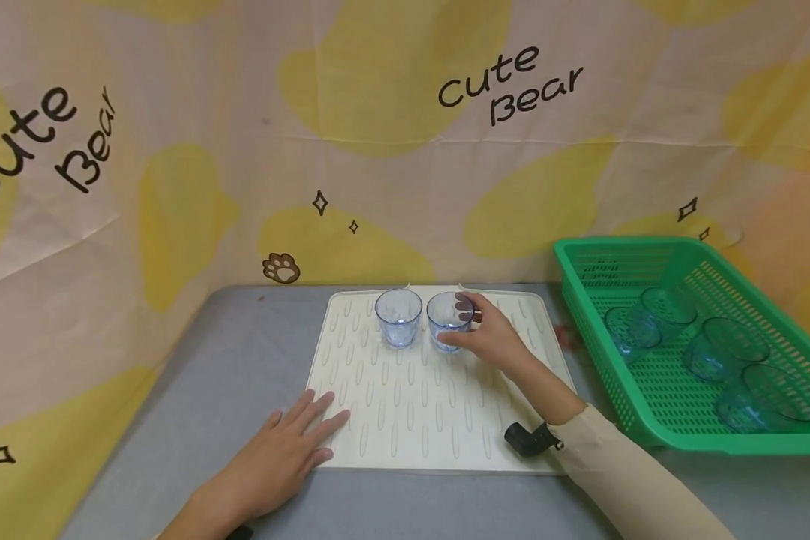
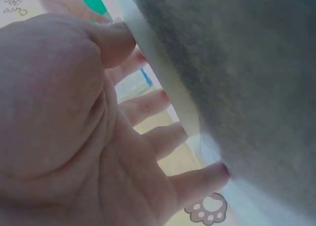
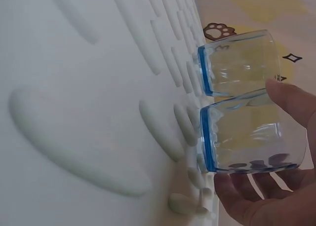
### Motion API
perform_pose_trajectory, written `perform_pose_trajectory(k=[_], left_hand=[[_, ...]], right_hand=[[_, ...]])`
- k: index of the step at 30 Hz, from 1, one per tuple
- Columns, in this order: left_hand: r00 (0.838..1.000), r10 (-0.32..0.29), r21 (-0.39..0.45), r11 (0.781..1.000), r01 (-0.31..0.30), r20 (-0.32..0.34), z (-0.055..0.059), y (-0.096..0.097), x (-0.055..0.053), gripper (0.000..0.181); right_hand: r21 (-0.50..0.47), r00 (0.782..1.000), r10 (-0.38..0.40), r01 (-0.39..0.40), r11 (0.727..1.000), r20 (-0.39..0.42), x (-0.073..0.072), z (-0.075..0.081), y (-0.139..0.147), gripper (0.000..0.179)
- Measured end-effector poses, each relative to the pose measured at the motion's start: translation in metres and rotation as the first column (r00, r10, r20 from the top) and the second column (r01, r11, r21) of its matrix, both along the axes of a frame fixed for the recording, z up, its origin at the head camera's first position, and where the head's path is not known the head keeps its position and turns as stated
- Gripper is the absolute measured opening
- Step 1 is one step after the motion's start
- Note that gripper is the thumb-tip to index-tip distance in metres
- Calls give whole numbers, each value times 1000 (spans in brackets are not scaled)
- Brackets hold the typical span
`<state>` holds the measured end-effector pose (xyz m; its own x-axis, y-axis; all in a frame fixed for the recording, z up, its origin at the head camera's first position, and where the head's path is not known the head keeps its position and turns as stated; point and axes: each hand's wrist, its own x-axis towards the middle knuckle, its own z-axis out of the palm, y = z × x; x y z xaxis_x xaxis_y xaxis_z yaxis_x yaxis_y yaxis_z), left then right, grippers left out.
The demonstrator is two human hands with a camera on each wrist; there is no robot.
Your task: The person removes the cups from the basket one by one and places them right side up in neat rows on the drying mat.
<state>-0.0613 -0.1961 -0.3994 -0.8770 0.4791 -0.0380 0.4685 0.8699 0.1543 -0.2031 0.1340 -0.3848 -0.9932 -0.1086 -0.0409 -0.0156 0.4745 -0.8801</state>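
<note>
A clear, blue-tinted glass tumbler (image 1: 439,321) stands upright at the far part of a white rectangular mat with raised elongated ridges (image 1: 412,409), gripped between the thumb and fingers of a person's right hand (image 1: 496,339). The thumb lies along the near side, with the fingertips showing through the glass on the other. A matching clear, blue-tinted tumbler (image 1: 399,319) stands upright on the mat just to its left, a narrow gap between the two rims. The left hand (image 1: 282,454) lies palm down with its fingers spread, the fingertips touching the mat's left edge near the front. At right, a green perforated plastic basket (image 1: 736,444) holds four more blue-tinted glasses (image 1: 725,350) on the grey-covered table (image 1: 243,375). A beige sleeve (image 1: 637,472) covers the right forearm, and a black device (image 1: 529,440) sits at the wrist. Behind hangs a pale cloth backdrop with yellow patches (image 1: 378,172), lettered "Cute Bear".
</note>
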Motion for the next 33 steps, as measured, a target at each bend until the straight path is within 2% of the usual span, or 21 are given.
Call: perform_pose_trajectory(k=[8, 23, 33], left_hand=[[999, -15, 12, 1000, 16, -34, -1, -2, -1, 50], [1000, -3, -2, 1000, 3, 1, 0, 0, -1, 51], [1000, -5, -8, 1000, 5, -18, 2, 0, 1, 51]], right_hand=[[-10, 1000, -6, 6, 1000, 6, -3, -1, -2, 89], [14, 1000, -7, 7, 1000, -14, -1, -3, 0, 89], [-7, 1000, 4, -5, 1000, -28, -2, -7, 1, 88]])
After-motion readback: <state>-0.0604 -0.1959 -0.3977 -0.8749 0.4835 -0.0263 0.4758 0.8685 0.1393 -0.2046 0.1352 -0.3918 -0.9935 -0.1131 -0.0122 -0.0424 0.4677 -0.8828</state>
